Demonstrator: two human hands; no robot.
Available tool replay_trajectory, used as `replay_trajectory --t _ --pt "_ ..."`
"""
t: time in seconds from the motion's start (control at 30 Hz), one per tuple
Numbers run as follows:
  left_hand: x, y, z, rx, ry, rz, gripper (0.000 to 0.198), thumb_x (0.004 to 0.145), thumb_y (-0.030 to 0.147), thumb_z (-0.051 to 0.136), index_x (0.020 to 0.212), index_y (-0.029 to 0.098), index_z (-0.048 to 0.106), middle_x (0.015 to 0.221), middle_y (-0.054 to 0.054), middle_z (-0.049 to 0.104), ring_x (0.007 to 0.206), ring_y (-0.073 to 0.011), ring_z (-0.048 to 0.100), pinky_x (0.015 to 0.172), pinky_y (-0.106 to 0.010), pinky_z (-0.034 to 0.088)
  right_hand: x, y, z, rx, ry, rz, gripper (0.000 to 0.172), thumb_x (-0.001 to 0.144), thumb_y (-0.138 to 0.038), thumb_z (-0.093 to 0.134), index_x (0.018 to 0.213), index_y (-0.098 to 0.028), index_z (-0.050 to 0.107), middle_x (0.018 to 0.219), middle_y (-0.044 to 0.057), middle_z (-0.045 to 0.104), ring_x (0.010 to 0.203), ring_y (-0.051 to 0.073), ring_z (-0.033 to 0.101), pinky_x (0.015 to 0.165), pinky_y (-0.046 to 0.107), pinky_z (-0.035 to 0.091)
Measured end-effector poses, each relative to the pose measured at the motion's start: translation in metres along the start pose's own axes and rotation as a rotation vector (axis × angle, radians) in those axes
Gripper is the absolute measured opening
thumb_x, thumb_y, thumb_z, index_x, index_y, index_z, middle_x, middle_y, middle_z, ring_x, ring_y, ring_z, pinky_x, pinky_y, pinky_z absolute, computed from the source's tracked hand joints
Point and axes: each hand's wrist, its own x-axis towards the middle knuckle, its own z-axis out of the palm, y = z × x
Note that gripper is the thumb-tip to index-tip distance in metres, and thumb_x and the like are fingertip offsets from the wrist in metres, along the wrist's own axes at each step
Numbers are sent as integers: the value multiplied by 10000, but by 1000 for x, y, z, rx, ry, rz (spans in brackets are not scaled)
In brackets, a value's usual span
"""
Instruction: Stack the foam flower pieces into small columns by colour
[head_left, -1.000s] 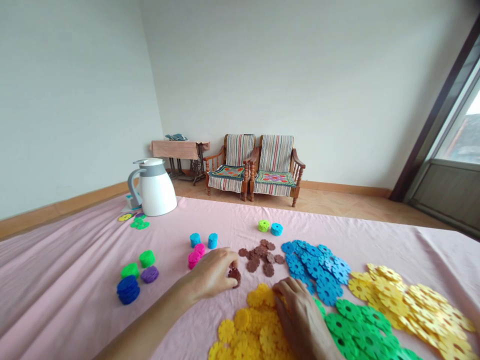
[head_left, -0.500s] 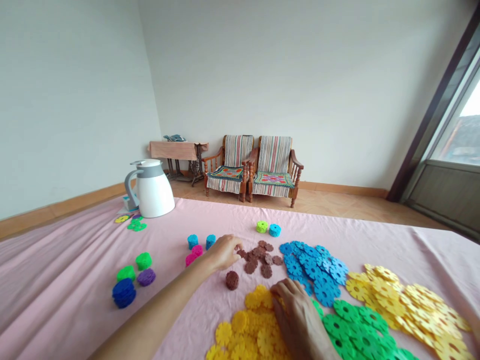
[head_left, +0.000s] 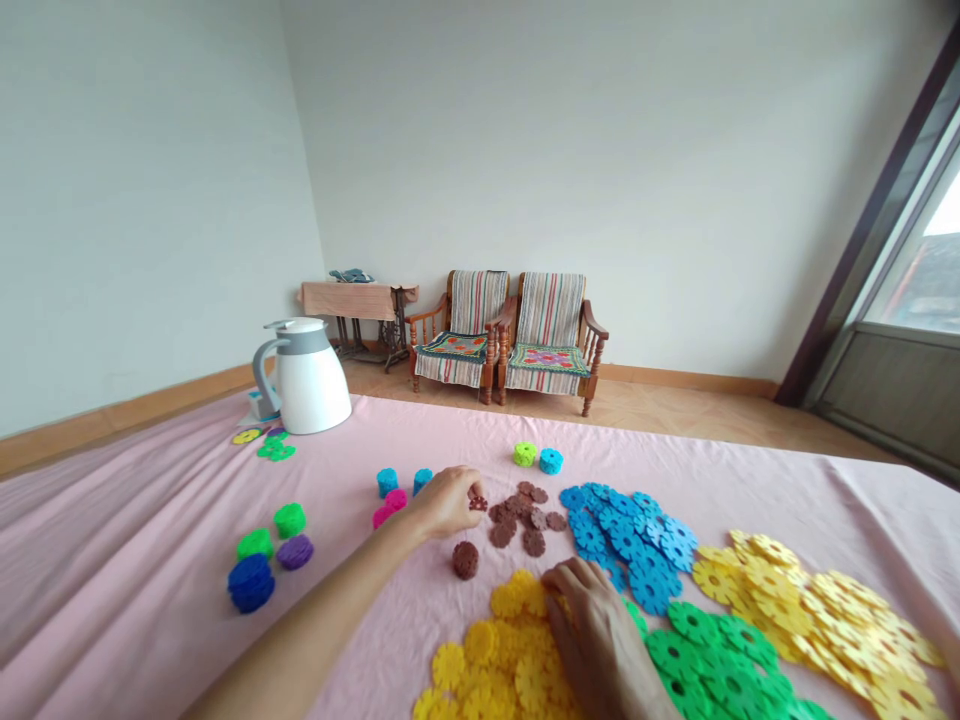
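My left hand (head_left: 444, 501) reaches out over the pink cloth and pinches a small brown snowflake disc (head_left: 478, 502) at the left edge of a scatter of brown discs (head_left: 525, 518). A short stack of brown discs (head_left: 465, 559) stands just below that hand, apart from it. My right hand (head_left: 600, 635) lies with its fingers curled on the near pile of yellow discs (head_left: 495, 655); what the fingers hold, if anything, is hidden. Blue discs (head_left: 626, 535) spread to the right of the brown ones.
Green discs (head_left: 720, 670) and more yellow discs (head_left: 825, 605) lie at the right. Small stacks stand around: teal (head_left: 388, 482), pink (head_left: 388, 508), green (head_left: 289, 519), purple (head_left: 295, 551), dark blue (head_left: 250, 582), lime and teal (head_left: 537, 457). A white jug (head_left: 304, 375) stands far left.
My left hand let go of the brown stack, moved up to the brown scatter and now holds one disc lifted from it. My right hand stayed on the yellow pile.
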Motion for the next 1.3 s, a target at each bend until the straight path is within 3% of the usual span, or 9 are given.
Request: replay_trajectory --t 0.17,0.27,0.43,0.67,0.97,1.3 --pt "-25 11 -26 -109 -58 4 173 655 179 553 821 182 600 788 17 610 674 -115 557 591 -190 384 0 1 1 13 43 -1 201 853 -133 411 728 -201 553 783 26 588 752 160 536 683 289 384" --pt "-41 19 -32 -111 -117 0 159 632 175 564 789 183 593 788 14 591 667 -117 537 578 -194 368 0 1 1 19 43 0 205 853 -135 410 716 -200 548 777 29 588 747 164 537 678 291 384" --pt "-56 26 -28 -50 -140 13 150 636 185 576 784 202 574 819 13 571 723 -135 522 627 -209 364 -1 1 1 1 30 -11 196 849 -134 412 725 -200 549 782 31 588 752 168 538 683 297 389" --pt "-56 27 -25 -61 -148 15 167 639 180 586 803 206 596 853 -4 582 816 -169 528 675 -223 371 -1 2 1 -14 4 1 194 853 -133 401 748 -200 550 800 34 589 772 174 537 698 306 394" --pt "-60 24 -24 -178 -226 113 416 648 172 631 1050 268 587 1030 -22 528 919 -187 531 788 -246 398 -1 2 2 -23 61 -41 196 842 -127 417 737 -203 565 762 30 589 741 170 542 677 292 400" --pt "-53 15 -6 -213 -208 191 294 673 177 656 956 246 614 921 -11 537 847 -162 531 744 -225 400 -1 2 2 -17 -23 4 200 856 -118 397 788 -196 567 813 41 586 787 179 534 712 317 398"
